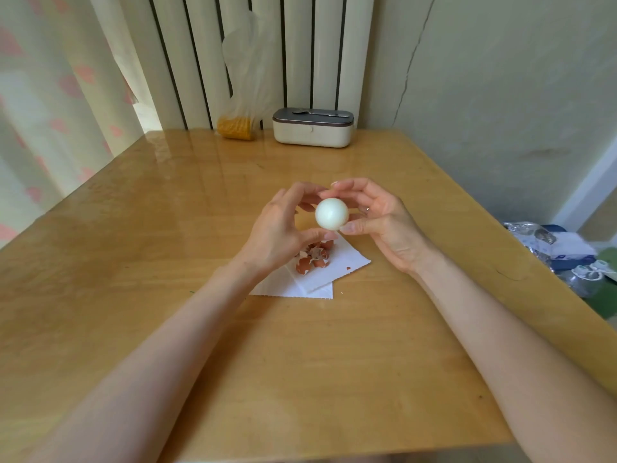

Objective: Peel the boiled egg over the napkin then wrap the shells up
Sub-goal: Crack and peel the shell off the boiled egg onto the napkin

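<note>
Your right hand (377,222) pinches the egg (332,213): thumb under its lower right edge, index finger curled over the top, the other fingers loosely curled behind it and not spread. Your left hand (280,228) comes in from the other side, fingers bent, thumb tip against the egg's lower left edge, fingertips (312,192) meeting the top beside your right index finger. Whether the left middle and ring fingers touch the egg I cannot tell, it hides them. The side of the egg facing you is smooth, white and free of shell. You hold it in the air above the far edge of the napkin (347,262), clear of the table (167,228). The napkin is white, lies flat near the table's middle, and has a second white layer showing under its near edge. The shells (314,259) sit in a brown heap on it, partly hidden by your left wrist, with one small chip apart to the right, on the paper too. The tabletop is glossy light wood. At its far edge stand a cream box (313,128) with a dark lid and, just left of it, a clear bag (238,127) with something yellow in the bottom. Behind them are a white radiator (327,45), a curtain (50,95) with pink spots at left and a cracked wall at right, with clutter (561,252) on the floor past the right table edge
</note>
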The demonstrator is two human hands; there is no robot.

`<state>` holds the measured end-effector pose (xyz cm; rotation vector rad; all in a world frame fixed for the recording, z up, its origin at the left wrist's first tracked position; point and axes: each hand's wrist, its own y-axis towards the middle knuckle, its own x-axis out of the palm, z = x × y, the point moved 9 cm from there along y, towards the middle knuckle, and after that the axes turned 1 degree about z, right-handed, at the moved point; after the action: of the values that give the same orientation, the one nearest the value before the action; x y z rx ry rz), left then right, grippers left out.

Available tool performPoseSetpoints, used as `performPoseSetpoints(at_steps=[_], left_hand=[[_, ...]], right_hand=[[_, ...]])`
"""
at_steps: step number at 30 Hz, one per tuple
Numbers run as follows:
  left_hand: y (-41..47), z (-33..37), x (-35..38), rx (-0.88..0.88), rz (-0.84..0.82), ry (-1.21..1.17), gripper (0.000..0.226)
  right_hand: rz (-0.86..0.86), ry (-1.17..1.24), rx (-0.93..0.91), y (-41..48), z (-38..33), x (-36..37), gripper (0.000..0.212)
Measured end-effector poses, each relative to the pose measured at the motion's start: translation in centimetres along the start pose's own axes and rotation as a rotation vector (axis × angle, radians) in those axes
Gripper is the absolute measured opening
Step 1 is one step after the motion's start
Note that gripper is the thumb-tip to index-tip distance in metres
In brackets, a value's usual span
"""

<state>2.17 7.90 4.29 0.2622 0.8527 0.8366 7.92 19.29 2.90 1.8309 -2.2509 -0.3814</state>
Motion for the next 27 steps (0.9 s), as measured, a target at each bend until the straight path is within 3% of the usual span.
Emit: performPoseSetpoints(at_steps=[7, 13, 18, 27], left_hand=[[-0.1, 0.2, -0.4, -0.006, 0.047, 0.012, 0.064], [-0.1, 0.7, -1.0, 0.011, 0.091, 0.060, 0.049], [0.1, 0.7, -0.9, 0.019, 0.084, 0.085, 0.053], [0.4, -0.9, -1.1, -0.111, 0.048, 0.028, 0.056]], right_hand=[[0.001, 0.062, 0.038, 0.0, 0.5, 0.0, 0.040], [-0.011, 0.072, 0.053, 0.0, 0.7, 0.5, 0.039], [0.000, -0.011, 0.065, -0.1, 0.6, 0.5, 0.043], [0.011, -0.062, 0.130, -0.4, 1.1, 0.4, 0.043]])
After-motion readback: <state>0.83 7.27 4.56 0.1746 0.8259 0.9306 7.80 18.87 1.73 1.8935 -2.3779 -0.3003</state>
